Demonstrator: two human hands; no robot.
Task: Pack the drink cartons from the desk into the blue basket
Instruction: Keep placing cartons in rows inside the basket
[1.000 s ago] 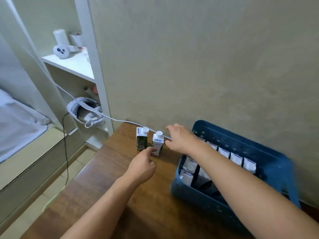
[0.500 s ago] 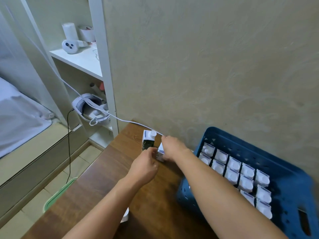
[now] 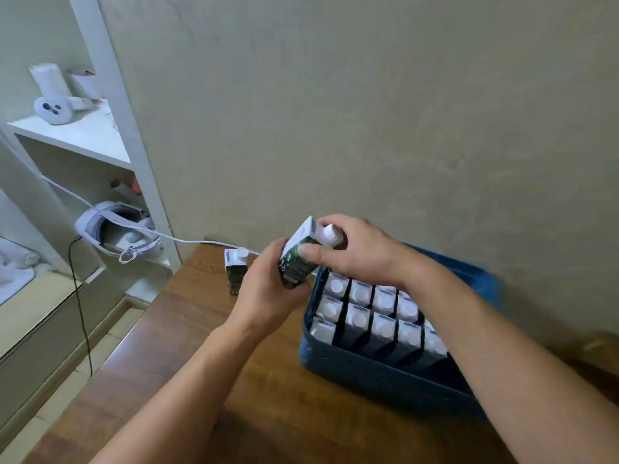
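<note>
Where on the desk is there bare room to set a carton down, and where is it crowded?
Bare wood lies on the desk left of the blue basket, in front of the standing carton. The basket's visible rows are packed tight; both hands crowd its near-left corner.

Packed cartons (image 3: pixel 371 313) across basket (image 3: pixel 385 380); bare desk (image 3: pixel 187 329) left.

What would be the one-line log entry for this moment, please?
phase: carrying | held: tilted carton in left hand and right hand | target: blue basket | left on desk: one carton
</note>
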